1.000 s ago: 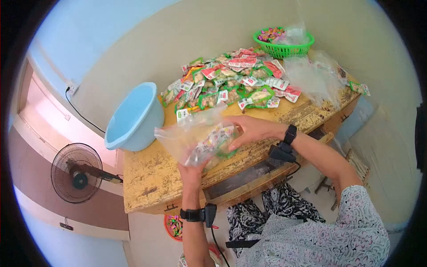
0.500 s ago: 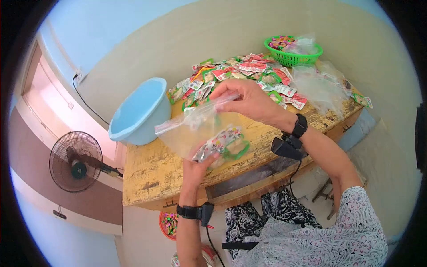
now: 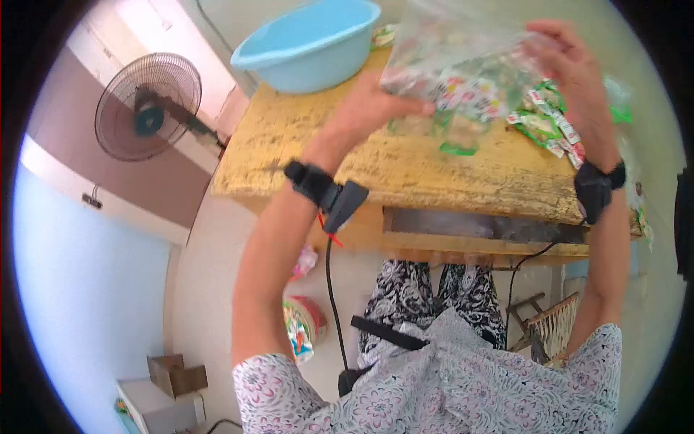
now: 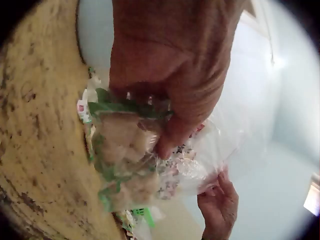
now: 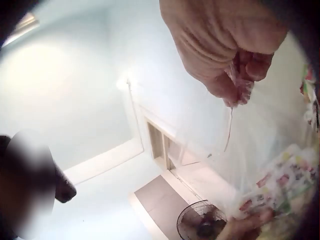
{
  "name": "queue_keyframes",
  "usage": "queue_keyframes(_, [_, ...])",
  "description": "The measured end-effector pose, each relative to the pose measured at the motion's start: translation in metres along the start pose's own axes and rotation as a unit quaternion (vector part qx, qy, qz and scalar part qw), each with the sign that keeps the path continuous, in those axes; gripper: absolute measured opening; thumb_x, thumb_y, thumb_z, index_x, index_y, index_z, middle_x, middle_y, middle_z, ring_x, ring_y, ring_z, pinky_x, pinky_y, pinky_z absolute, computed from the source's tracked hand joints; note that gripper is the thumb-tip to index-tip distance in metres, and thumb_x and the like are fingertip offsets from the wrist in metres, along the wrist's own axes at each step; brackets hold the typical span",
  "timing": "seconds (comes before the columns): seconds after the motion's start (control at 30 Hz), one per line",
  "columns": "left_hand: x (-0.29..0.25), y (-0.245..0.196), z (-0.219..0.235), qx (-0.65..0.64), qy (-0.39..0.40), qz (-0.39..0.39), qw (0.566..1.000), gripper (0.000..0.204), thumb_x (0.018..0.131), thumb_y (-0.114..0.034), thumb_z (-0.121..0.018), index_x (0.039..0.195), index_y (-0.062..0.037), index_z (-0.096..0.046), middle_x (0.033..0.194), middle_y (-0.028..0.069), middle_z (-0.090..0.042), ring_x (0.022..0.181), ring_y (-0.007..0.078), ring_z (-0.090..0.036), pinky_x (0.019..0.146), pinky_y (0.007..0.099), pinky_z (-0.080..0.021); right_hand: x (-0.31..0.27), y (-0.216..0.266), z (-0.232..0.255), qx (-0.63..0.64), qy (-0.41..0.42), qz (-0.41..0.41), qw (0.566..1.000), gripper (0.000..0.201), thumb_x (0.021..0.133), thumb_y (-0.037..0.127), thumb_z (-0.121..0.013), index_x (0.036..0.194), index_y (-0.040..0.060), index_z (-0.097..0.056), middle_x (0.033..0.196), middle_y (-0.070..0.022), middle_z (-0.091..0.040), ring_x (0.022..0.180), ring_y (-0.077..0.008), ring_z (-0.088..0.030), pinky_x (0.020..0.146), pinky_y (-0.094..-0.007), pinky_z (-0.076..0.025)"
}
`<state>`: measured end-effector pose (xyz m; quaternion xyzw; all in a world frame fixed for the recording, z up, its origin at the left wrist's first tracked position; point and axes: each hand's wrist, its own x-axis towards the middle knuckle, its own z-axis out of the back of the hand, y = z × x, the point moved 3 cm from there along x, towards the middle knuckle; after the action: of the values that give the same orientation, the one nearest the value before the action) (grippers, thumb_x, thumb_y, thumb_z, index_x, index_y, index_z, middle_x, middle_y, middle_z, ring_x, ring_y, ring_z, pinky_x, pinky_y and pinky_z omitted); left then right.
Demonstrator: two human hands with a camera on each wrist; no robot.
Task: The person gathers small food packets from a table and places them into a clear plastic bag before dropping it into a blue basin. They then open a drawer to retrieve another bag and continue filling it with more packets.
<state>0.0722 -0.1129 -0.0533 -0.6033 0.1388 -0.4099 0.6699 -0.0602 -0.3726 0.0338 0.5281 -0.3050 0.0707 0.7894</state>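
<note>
Clear plastic bag (image 3: 463, 69) up in the air, above the far part of the yellow wooden table (image 3: 376, 170), not resting on it. Held by both hands at once. Left hand (image 3: 365, 108) under the full bottom end, fingers curled round the lump of snack packets (image 4: 127, 150) inside. Right hand (image 3: 567, 61) at the other end, at the mouth of the bag, finger and thumb (image 5: 235, 85) pressed together on a pinch of thin plastic.

Long way of the bag: from the left hand across to the right hand, nearly level in the head view. Heavy end by the left hand, light floppy end by the right hand. So the packets sit right in the left grip, and well apart from the right grip, with slack see-through plastic between. In the right wrist view, bag hanging down from the pinch, packets low and to the side, near the tips of the other hand (image 5: 250, 220).

Left hand nearer to the packets, then; right hand nearer to the opening.

More loose packets (image 3: 549, 126) on the table under the right wrist. Blue basin (image 3: 311, 43) on the far left corner of the table, just beside the bag but not touching. Standing fan (image 3: 148, 108) off to the left, on the floor side.
</note>
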Motion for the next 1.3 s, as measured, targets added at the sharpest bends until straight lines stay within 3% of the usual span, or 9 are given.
queue_keyframes(0.1, [-0.003, 0.037, -0.007, 0.007, 0.019, 0.074, 0.997, 0.060, 0.080, -0.007, -0.083, 0.136, -0.0022, -0.061, 0.126, 0.0062, -0.068, 0.115, 0.0186, -0.063, 0.100, 0.0346, -0.049, -0.002, -0.008, -0.014, -0.011, 0.031, -0.040, 0.999, 0.027, 0.094, 0.018, -0.069, 0.118, 0.0070, -0.068, 0.107, -0.0001, -0.071, 0.095, -0.0095, -0.065, 0.084, -0.0269, -0.050])
queue_keyframes(0.17, [-0.010, 0.062, -0.020, -0.135, -0.018, 0.095, 0.986, 0.060, 0.081, -0.007, -0.082, 0.136, -0.0019, -0.061, 0.127, 0.0065, -0.068, 0.117, 0.0194, -0.062, 0.103, 0.0348, -0.048, -0.006, -0.013, -0.016, -0.070, 0.030, -0.058, 0.995, 0.027, 0.091, 0.014, -0.070, 0.117, 0.0062, -0.068, 0.105, 0.0006, -0.070, 0.096, -0.0087, -0.064, 0.085, -0.0270, -0.050])
queue_keyframes(0.23, [-0.009, 0.064, -0.020, -0.154, -0.041, 0.070, 0.985, 0.058, 0.082, -0.006, -0.081, 0.136, -0.0010, -0.061, 0.129, 0.0066, -0.067, 0.119, 0.0200, -0.061, 0.104, 0.0356, -0.047, -0.002, -0.007, -0.018, 0.046, 0.027, -0.088, 0.995, 0.024, 0.089, 0.008, -0.070, 0.113, 0.0048, -0.069, 0.103, 0.0007, -0.070, 0.095, -0.0078, -0.063, 0.085, -0.0271, -0.051])
queue_keyframes(0.4, [0.005, 0.017, -0.017, -0.098, -0.021, 0.042, 0.994, 0.047, 0.087, -0.010, -0.077, 0.131, 0.0009, -0.065, 0.125, 0.0079, -0.070, 0.116, 0.0197, -0.063, 0.104, 0.0374, -0.048, 0.015, 0.005, -0.027, 0.082, 0.033, 0.010, 0.996, 0.018, 0.088, 0.003, -0.069, 0.106, 0.0018, -0.069, 0.101, -0.0016, -0.070, 0.092, -0.0070, -0.064, 0.081, -0.0259, -0.052])
queue_keyframes(0.77, [0.018, -0.041, 0.000, -0.175, -0.129, -0.040, 0.975, 0.026, 0.094, -0.014, -0.076, 0.114, 0.0016, -0.072, 0.108, 0.0108, -0.075, 0.098, 0.0191, -0.071, 0.093, 0.0352, -0.057, 0.016, -0.018, -0.011, 0.034, 0.027, 0.012, 0.999, 0.026, 0.091, 0.019, -0.078, 0.108, 0.0011, -0.069, 0.095, -0.0037, -0.071, 0.088, -0.0094, -0.066, 0.077, -0.0268, -0.053])
queue_keyframes(0.9, [0.015, -0.053, 0.001, -0.167, -0.165, -0.061, 0.970, 0.023, 0.093, -0.010, -0.075, 0.113, 0.0016, -0.072, 0.107, 0.0110, -0.075, 0.097, 0.0194, -0.072, 0.091, 0.0353, -0.058, 0.015, -0.024, -0.002, -0.157, 0.138, -0.057, 0.976, 0.021, 0.095, 0.024, -0.075, 0.097, 0.0034, -0.072, 0.088, 0.0016, -0.067, 0.082, -0.0076, -0.060, 0.072, -0.0267, -0.048])
queue_keyframes(0.93, [0.014, -0.055, 0.001, -0.169, -0.171, -0.061, 0.969, 0.022, 0.093, -0.009, -0.075, 0.113, 0.0014, -0.072, 0.107, 0.0109, -0.075, 0.097, 0.0193, -0.072, 0.091, 0.0354, -0.058, 0.012, -0.021, -0.003, -0.088, 0.118, -0.033, 0.989, 0.026, 0.092, 0.028, -0.078, 0.085, 0.0042, -0.071, 0.077, 0.0034, -0.065, 0.075, -0.0058, -0.058, 0.068, -0.0263, -0.048])
queue_keyframes(1.13, [0.013, -0.068, 0.014, -0.136, -0.166, -0.126, 0.969, 0.032, 0.090, 0.001, -0.073, 0.121, 0.0032, -0.067, 0.112, 0.0133, -0.073, 0.099, 0.0191, -0.071, 0.089, 0.0319, -0.059, 0.001, 0.002, 0.002, 0.094, 0.038, 0.008, 0.995, 0.012, 0.094, 0.014, -0.073, 0.089, 0.0045, -0.069, 0.083, 0.0035, -0.066, 0.076, -0.0047, -0.059, 0.072, -0.0237, -0.049])
queue_keyframes(1.3, [0.006, -0.058, 0.019, -0.170, -0.165, -0.055, 0.970, 0.041, 0.087, 0.008, -0.069, 0.127, 0.0034, -0.063, 0.113, 0.0148, -0.073, 0.100, 0.0188, -0.071, 0.090, 0.0307, -0.059, -0.006, -0.015, 0.001, 0.139, 0.036, -0.025, 0.989, 0.009, 0.094, 0.011, -0.072, 0.094, 0.0035, -0.068, 0.088, 0.0025, -0.065, 0.081, -0.0054, -0.060, 0.075, -0.0245, -0.050])
